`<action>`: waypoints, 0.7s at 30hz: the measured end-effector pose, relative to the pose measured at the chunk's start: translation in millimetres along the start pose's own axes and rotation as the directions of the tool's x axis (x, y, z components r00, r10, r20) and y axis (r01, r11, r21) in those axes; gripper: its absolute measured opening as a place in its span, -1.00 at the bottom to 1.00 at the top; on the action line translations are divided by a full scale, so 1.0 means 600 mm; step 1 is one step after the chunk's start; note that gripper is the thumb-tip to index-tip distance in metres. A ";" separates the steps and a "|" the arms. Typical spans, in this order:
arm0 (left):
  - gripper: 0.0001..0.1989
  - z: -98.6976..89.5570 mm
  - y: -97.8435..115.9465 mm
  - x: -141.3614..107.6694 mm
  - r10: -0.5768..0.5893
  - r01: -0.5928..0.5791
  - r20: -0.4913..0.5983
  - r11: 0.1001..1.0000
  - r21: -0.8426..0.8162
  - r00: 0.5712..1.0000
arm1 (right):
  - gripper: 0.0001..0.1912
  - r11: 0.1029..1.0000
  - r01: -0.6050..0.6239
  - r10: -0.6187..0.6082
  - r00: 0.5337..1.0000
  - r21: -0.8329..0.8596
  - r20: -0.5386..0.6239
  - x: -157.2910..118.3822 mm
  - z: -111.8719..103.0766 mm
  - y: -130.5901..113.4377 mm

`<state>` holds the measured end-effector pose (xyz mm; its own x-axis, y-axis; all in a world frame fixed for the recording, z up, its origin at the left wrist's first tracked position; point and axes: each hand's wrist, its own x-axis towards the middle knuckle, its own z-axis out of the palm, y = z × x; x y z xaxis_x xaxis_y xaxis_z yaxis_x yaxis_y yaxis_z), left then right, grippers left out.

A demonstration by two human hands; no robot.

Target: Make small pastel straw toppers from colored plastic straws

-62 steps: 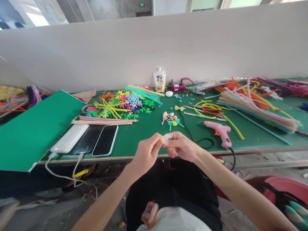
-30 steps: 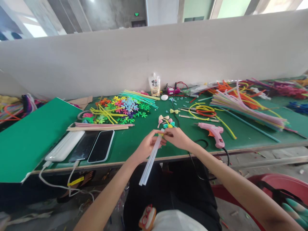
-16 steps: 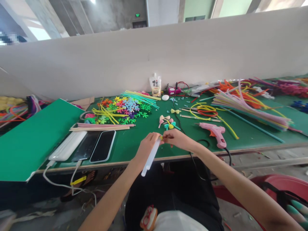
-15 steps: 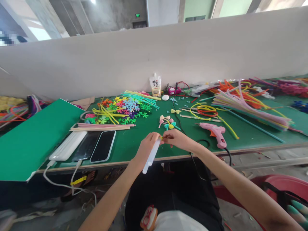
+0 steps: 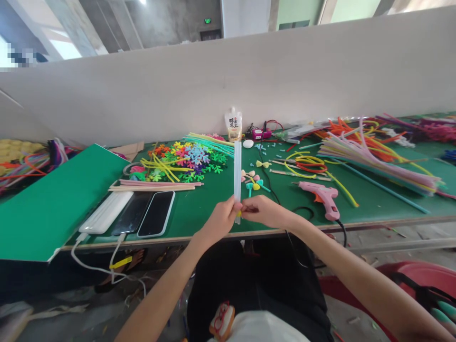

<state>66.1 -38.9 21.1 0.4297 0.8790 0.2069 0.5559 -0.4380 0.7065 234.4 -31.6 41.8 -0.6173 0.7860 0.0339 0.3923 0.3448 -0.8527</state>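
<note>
Translucent white glue sticks [image 5: 237, 171] stand nearly upright in front of me at the table's front edge. My left hand [image 5: 224, 216] is closed round their lower part. From the right, my right hand [image 5: 262, 210] pinches at the same spot, its fingertips curled in. A small yellow piece [image 5: 239, 213] shows between the two hands against the sticks; its exact kind is too small to make out. Just beyond lie little pastel bows and heart-like pieces [image 5: 254, 180]. To the right, a pink glue gun [image 5: 320, 195] lies on its side.
On the left are two phones [image 5: 156, 213], a white power bank [image 5: 107, 213] with cables, and a green board [image 5: 60, 204]. Colourful snowflake shapes [image 5: 195, 156] are piled behind. Pipe cleaners [image 5: 384, 161] lie at right, near yellow loops [image 5: 306, 164]. A pouch [image 5: 233, 124] stands by the partition.
The glue sticks have swung from pointing down toward me to standing upright, upper ends raised. Both hands stay together, with the yellow piece now lower. The view has shifted slightly.
</note>
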 end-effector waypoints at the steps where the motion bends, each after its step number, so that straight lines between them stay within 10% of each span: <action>1: -0.67 0.000 0.001 0.000 -0.018 0.019 0.015 0.999 -0.035 1.000 | -0.81 0.998 0.027 -0.028 1.000 -0.064 -0.007 -0.003 0.001 -0.003; 6: -0.56 0.005 0.007 0.004 -0.195 0.210 0.078 0.930 -0.301 0.978 | -0.76 0.928 0.103 -0.127 0.991 -0.359 -0.045 -0.014 0.012 -0.019; 13: -0.45 -0.010 0.034 -0.004 -0.355 0.350 0.163 0.567 -0.746 0.921 | -0.72 0.693 0.238 -0.426 0.897 -0.681 -0.120 -0.022 0.019 -0.026; 16: -0.37 -0.023 0.039 -0.010 -0.244 0.182 0.002 0.721 -0.669 0.970 | -0.73 0.758 0.239 -0.433 0.880 -0.606 -0.195 -0.025 0.010 -0.036; 21: -0.79 -0.039 0.051 -0.018 0.133 -0.147 -0.258 0.988 -0.037 0.957 | -0.81 0.894 0.206 -0.341 0.890 -0.399 -0.304 -0.033 -0.005 -0.068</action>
<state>61.8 -57.5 56.0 0.3015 0.8315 0.4666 0.4599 -0.5555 0.6928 232.8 -59.9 77.5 -0.4754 0.7379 0.4791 0.4958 0.6745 -0.5470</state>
